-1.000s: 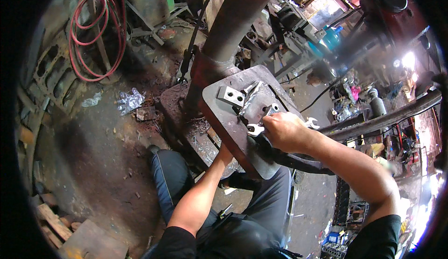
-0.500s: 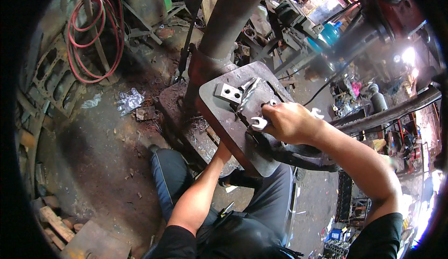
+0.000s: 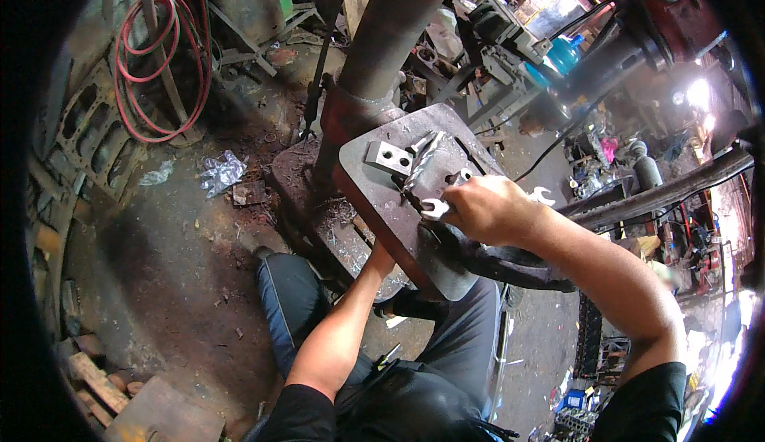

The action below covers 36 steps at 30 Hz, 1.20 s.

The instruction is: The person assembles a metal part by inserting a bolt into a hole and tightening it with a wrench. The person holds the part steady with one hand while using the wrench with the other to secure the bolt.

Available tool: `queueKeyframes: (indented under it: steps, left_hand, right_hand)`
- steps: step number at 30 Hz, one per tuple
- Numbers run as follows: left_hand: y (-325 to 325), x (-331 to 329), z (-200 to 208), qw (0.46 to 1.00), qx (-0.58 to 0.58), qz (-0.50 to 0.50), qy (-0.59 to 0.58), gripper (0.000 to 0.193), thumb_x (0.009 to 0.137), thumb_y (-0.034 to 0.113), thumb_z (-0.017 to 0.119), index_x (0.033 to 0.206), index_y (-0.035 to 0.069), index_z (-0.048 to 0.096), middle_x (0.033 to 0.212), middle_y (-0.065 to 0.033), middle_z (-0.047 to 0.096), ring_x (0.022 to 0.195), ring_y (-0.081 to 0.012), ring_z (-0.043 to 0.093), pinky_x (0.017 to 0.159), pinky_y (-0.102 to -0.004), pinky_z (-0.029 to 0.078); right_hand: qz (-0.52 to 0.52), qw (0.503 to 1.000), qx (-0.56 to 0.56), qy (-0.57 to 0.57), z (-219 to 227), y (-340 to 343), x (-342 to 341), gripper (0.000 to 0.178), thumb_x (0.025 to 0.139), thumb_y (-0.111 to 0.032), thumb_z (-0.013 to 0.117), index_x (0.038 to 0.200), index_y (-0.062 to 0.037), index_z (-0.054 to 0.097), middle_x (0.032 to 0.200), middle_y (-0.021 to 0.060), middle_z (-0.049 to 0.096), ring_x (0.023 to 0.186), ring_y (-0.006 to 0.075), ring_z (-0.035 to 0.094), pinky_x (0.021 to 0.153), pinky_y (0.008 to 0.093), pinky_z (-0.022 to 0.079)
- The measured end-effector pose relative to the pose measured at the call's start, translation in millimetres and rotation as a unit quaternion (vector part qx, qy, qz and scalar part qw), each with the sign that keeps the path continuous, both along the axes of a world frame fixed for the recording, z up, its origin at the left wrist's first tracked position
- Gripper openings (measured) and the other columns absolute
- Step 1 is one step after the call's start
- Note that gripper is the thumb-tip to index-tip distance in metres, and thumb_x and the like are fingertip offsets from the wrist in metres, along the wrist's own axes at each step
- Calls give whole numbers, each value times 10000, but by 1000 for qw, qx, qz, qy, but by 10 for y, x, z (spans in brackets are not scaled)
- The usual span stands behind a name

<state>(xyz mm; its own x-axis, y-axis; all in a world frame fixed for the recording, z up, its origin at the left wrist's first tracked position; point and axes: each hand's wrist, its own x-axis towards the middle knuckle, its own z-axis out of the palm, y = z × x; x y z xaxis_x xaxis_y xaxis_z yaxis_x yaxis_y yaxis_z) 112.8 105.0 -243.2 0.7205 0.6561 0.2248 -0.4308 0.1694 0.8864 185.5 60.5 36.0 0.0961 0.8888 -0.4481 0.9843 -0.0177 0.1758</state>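
Note:
My right hand is closed around an open-ended wrench, over the near right part of a tilted metal machine table. One jaw of the wrench shows left of my fist, the other to its right. Beyond the fist, a short cylindrical metal piece shows beside my fingers. On the table lie a metal block with holes and a fluted drill bit to its right. My left forearm reaches under the table's near left edge, which hides the left hand's fingers.
Behind the table rises a thick machine column on a base littered with metal chips. A dark machine head hangs at upper right. A red hose is coiled at left. Crumpled clear plastic lies on the floor.
My right hand and the wrench have shifted slightly to the left over the table. The left arm, the block and the drill bit look almost the same.

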Motion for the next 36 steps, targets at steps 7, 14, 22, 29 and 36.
queueKeyframes:
  steps: [7,14,22,29,36]
  left_hand:
    - [-47,125,-299,999,-17,8,-36,369,1027,223,510,1347,41,524,1271,-52,559,1185,-162,526,1032,-361,433]
    - [-31,101,-235,999,26,25,5,270,1015,187,507,1228,40,581,1145,-43,596,1077,-160,564,927,-343,475]
    - [-48,116,-213,1000,3,15,-1,292,1013,172,467,1196,11,628,1153,-75,642,1080,-172,597,929,-355,483]
    - [-66,153,-306,999,-8,14,-35,242,1018,173,477,1166,24,598,1125,-41,606,1048,-150,562,912,-335,471]
    - [-41,108,-306,998,-49,-2,-48,244,1008,169,522,1210,41,573,1147,-32,578,1076,-152,540,939,-337,458]
  right_hand:
    - [38,995,76,59,74,-19,0,380,897,-357,683,1095,-42,603,880,174,689,873,386,690,766,487,555]
    - [33,998,-7,47,84,48,-55,444,856,-334,749,1146,-43,584,1087,202,658,995,390,673,844,485,541]
    - [-74,995,-66,0,49,59,-58,353,870,-251,739,1107,-42,580,978,188,660,981,382,659,827,467,540]
    - [29,994,46,98,77,0,-3,374,832,-250,765,1085,-45,582,1031,188,670,984,397,667,836,473,539]
    - [-30,998,-29,51,-7,36,37,431,810,-205,787,1165,-54,593,1062,185,653,1008,388,661,840,460,544]
